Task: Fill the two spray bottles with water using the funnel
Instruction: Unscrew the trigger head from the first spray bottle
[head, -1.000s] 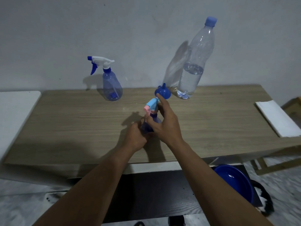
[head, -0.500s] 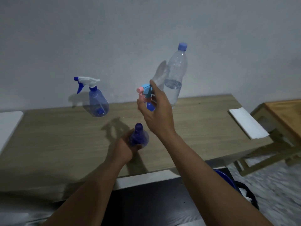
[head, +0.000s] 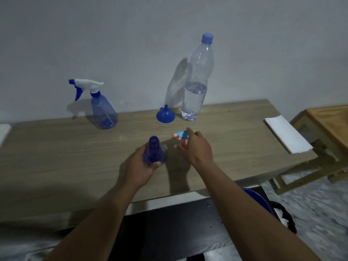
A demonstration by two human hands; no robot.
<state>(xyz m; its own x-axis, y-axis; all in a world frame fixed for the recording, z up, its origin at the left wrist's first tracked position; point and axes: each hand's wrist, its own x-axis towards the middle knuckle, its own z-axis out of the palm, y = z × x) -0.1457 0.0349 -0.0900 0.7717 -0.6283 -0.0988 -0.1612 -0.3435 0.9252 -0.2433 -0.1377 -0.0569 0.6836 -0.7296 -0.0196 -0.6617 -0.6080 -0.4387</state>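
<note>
My left hand grips a small dark blue spray bottle that stands on the wooden table with its neck uncovered. To its right, my right hand holds the bottle's light blue and pink spray head low over the table. A blue funnel lies mouth down behind them. Beside it stands a tall clear water bottle, capped and about half full. A second spray bottle with a white and blue trigger head stands at the back left.
A folded white cloth lies at the table's right end. A second wooden table stands further right. A blue basin sits on the floor under the table's front edge. A white surface adjoins the table's left end.
My right hand has lifted the spray head off the small bottle, then brought it down to the right near the table. My left hand still grips the bottle.
</note>
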